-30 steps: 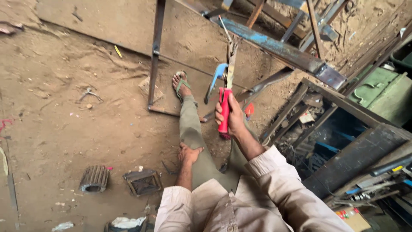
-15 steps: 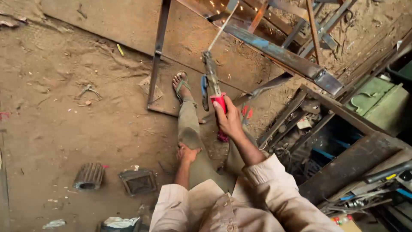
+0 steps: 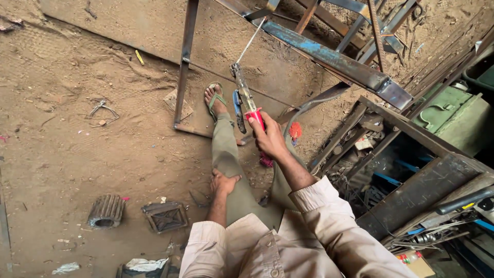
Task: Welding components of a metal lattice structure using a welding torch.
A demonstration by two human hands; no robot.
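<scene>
Right hand: the right hand point(image 3: 270, 138) is clenched around the red grip of a welding electrode holder point(image 3: 246, 98), arm stretched forward toward 12 o'clock.
Electrode holder: it rises from the fist toward 11 o'clock, a worn metal body above the red handle, held in the air over the person's outstretched leg.
Welding rod: a thin welding rod point(image 3: 252, 38) sticks out of the holder's head and slants toward 1 o'clock; its far tip reaches the rusty steel frame point(image 3: 329, 56), though whether it touches I cannot tell.
Left hand: the left hand point(image 3: 224, 183) lies palm down on the knee, fingers loosely spread, holding nothing.
Foot: a foot in a green sandal point(image 3: 215, 99) sits at 10 o'clock from the right hand, resting on the dirt floor point(image 3: 67, 139) just beside an upright steel bar point(image 3: 184, 62) of the frame.
Blue clamp: a blue-handled tool point(image 3: 237, 110) lies on the floor between the sandal and the holder.
Floor at 8 o'clock: a ribbed metal block point(image 3: 105, 211) and a square rusty part point(image 3: 164, 216) lie near each other, well apart from both hands.
Floor at 9 o'clock: a bent piece of wire point(image 3: 102, 112).
Right side, 3 o'clock: a green metal box point(image 3: 453, 116) behind stacked scrap bars.
</scene>
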